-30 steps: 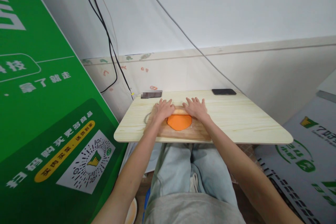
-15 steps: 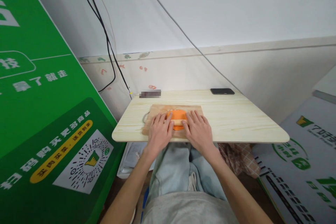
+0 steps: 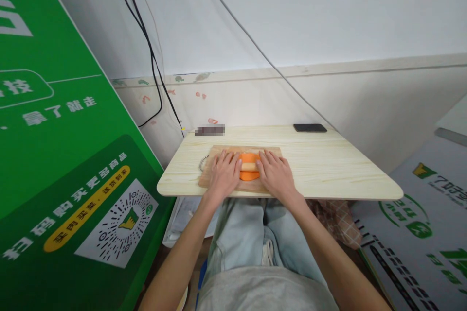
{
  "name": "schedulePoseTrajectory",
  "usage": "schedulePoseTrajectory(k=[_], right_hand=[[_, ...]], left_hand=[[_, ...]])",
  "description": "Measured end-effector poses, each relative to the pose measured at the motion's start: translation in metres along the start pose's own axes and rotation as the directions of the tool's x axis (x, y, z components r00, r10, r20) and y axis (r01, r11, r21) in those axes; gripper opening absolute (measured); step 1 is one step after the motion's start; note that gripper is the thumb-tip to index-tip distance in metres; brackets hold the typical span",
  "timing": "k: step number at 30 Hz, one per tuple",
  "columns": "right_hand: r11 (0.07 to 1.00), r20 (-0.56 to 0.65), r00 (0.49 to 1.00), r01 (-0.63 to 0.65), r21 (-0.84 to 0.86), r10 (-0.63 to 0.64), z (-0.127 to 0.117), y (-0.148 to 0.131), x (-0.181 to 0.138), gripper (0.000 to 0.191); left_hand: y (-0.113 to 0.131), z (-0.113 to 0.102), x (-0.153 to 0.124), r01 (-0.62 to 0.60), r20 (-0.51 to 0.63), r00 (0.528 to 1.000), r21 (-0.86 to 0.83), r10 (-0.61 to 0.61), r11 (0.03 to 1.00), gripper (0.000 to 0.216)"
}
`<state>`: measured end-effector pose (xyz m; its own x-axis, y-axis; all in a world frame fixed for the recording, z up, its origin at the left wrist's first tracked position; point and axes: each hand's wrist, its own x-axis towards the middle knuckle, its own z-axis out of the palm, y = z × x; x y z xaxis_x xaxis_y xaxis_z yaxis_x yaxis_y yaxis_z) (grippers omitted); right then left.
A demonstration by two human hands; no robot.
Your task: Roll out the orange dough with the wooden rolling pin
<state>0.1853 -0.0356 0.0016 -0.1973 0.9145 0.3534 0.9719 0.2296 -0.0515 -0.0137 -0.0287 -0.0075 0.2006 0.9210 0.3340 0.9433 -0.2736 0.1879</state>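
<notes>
1. Both hands have come back from the board's 12 o'clock edge towards 6. They now sit mid-board, slightly farther out than half a second ago.
2. That reads as back-and-forth rolling: the pin (image 3: 250,166) travels along the 12–6 line over the dough (image 3: 249,157).
3. The left hand (image 3: 223,173) and right hand (image 3: 276,174) lie flat and wide, palms down on the pin's ends, gripping nothing.
4. The pin's long axis runs 9 to 3 o'clock, across the middle of the orange dough.
5. The dough lies centred on the board (image 3: 239,148), which sits near the tabletop's (image 3: 328,165) 6 o'clock edge.
6. A phone (image 3: 310,128) rests at 1 o'clock from the board, well apart.
</notes>
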Motion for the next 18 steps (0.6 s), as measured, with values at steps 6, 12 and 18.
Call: schedulePoseTrajectory(k=[6, 12, 18], right_hand=[[0.997, 0.146, 0.988, -0.048, -0.052, 0.055, -0.006, 0.011, 0.058, 0.055], [0.994, 0.241, 0.964, -0.106, -0.035, 0.111, -0.008, 0.016, 0.082, 0.053], [0.989, 0.256, 0.955, -0.143, -0.036, 0.148, -0.012, 0.012, 0.081, 0.051]], left_hand=[[-0.001, -0.007, 0.060, 0.056, 0.153, 0.986, 0.041, -0.062, 0.998, 0.062], [-0.008, -0.008, 0.091, 0.016, 0.272, 0.962, 0.070, -0.035, 0.997, 0.063], [-0.009, -0.008, 0.090, 0.016, 0.271, 0.962, 0.064, -0.033, 0.998, 0.063]])
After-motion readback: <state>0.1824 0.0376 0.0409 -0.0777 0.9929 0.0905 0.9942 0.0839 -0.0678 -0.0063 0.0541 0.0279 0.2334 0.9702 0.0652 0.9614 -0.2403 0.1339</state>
